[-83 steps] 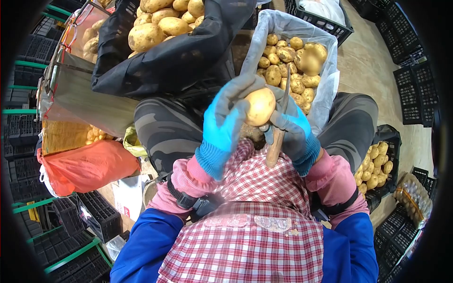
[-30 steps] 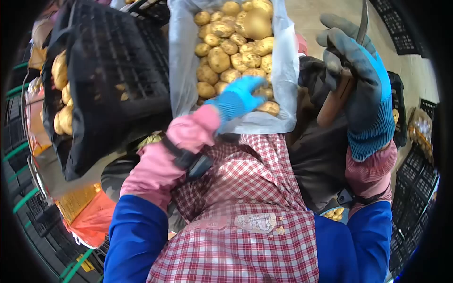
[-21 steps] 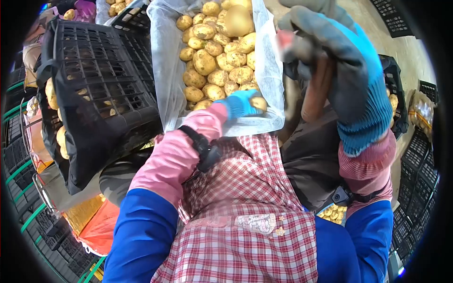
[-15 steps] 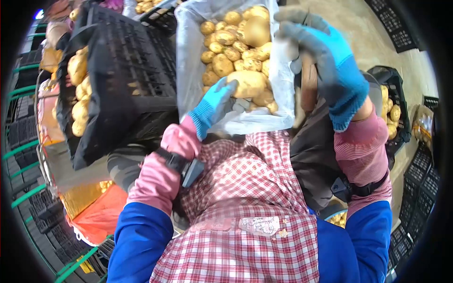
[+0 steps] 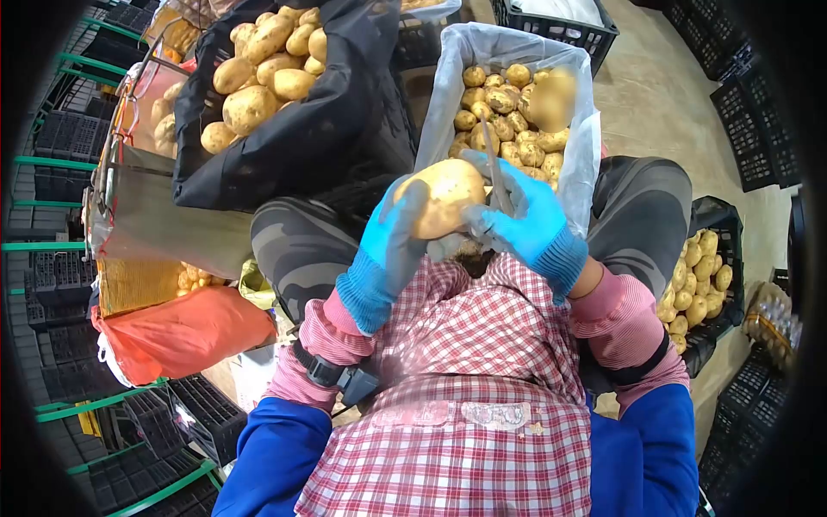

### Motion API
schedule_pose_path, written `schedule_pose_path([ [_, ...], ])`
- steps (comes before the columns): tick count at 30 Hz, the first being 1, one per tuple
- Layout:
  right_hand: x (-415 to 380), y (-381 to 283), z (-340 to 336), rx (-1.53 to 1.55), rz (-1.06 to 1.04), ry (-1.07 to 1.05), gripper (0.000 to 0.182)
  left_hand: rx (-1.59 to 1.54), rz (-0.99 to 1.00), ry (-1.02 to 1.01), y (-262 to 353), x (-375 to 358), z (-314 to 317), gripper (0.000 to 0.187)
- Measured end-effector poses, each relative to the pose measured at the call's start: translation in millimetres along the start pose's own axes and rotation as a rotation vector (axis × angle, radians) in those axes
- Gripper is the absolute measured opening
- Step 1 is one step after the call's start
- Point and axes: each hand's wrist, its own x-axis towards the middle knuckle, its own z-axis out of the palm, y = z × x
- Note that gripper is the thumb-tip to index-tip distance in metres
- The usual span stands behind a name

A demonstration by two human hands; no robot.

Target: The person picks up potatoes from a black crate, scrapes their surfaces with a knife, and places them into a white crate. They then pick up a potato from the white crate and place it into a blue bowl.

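While I am watching from afar, taking the potato [image 5: 452,191] as my mark, a red bag [image 5: 185,336] is lying well to its left. Beyond it on that side, a dark crate [image 5: 357,138] is standing nearer. The left hand [image 5: 388,237] is cupping the potato's left side, closed around it and apparently bearing its weight. The potato is sitting raised between both hands. Just to its right, a knife [image 5: 493,155] is pointing upward; I am not able to tell whether it is touching the skin. The right hand [image 5: 534,228] is gripping the knife, its handle hiding inside. Beyond the potato, slightly right, a pale crate [image 5: 587,155] is standing.

I am judging this step as steadying the potato beside the blade. The next move is calling, I think, for a firm left hold and careful control of the edge near those fingers.
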Motion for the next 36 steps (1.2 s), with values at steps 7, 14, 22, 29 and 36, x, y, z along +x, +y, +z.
schedule_pose_path([
  [7,17.0,25.0,5.4,-0.503,-0.064,0.135,0.064,-0.532,-0.201,0.056,-3.3,-1.4,-26.4,0.068],
  [14,15.1,21.0,23.7,-0.953,-0.119,0.128,0.061,-0.536,-0.162,-0.024,-19.7,3.2,-49.8,0.07],
  [22,15.3,12.3,35.1,-1.159,0.026,0.025,0.064,0.068,0.115,0.363,-10.6,-2.6,-25.6,0.061],
  [29,9.1,27.2,41.3,-1.22,-0.073,0.018,0.075,0.098,0.182,0.474,-11.9,-10.5,-21.0,0.056],
  [36,-0.9,28.2,39.2,-1.143,-0.235,-0.012,0.064,0.067,0.027,0.214,-20.3,-11.1,-38.3,0.061],
])
